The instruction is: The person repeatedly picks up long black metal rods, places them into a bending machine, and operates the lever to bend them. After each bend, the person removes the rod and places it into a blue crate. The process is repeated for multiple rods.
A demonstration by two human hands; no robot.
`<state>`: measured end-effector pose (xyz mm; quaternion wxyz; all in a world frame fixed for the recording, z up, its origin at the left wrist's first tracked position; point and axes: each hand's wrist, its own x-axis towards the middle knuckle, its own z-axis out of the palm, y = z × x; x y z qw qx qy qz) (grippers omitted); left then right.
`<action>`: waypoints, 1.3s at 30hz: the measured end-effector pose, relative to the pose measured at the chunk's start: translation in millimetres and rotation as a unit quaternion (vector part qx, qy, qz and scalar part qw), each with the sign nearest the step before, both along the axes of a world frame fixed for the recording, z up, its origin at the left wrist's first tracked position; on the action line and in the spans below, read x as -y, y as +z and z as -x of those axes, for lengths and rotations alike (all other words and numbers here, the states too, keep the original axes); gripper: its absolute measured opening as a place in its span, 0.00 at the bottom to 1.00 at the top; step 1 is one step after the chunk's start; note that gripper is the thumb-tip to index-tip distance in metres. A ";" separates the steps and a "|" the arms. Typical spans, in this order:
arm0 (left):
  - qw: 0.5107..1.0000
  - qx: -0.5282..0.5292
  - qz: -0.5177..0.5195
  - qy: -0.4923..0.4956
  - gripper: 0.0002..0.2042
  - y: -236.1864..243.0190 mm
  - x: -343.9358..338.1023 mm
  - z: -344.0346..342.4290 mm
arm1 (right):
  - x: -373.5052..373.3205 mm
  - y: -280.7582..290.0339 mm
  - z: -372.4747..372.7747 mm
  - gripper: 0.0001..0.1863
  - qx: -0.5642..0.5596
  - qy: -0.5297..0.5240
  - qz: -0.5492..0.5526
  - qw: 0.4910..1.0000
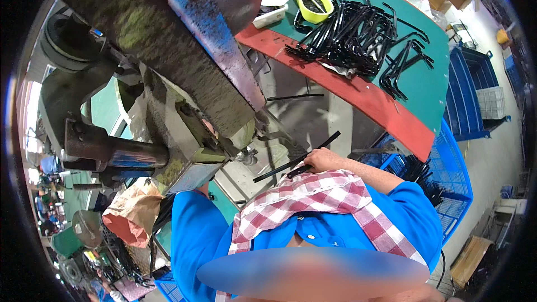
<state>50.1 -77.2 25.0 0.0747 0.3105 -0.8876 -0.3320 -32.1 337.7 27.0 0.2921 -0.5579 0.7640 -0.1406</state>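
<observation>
My right hand [324, 160] is closed around a long, thin black rod [274, 172] in front of my chest. The rod slants from lower left up to the right, and a second, shorter-looking black piece [298, 171] shows just under the same hand. My left arm, in a blue sleeve, reaches in beneath the big grimy machine [184, 50]. Only a sliver of my left hand [203, 189] shows at its lower edge; the fingers are hidden. On the green table [425, 19] with a red edge lies a heap of bent black rods [358, 36].
A yellow-green tub [313, 1] and a white container [271, 17] stand by the heap. Blue plastic crates [456, 190] with black rods sit at my right. A large blue bin [469, 92] stands further off. A brown paper bag [133, 212] hangs near my left arm.
</observation>
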 end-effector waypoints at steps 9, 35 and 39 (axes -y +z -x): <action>0.999 -0.020 -0.020 -0.017 0.04 2.1 9.6 16.8 | -21.7 16.5 -14.1 0.10 0.000 -0.118 -0.020 0.993; 0.938 -0.083 -0.327 0.083 0.12 59.3 -126.4 -112.9 | 81.5 25.2 2.0 0.14 0.058 0.118 0.072 0.989; 0.927 -0.113 -0.344 0.099 0.11 48.2 -121.0 -107.6 | 98.8 36.5 0.3 0.15 0.039 0.150 0.093 0.984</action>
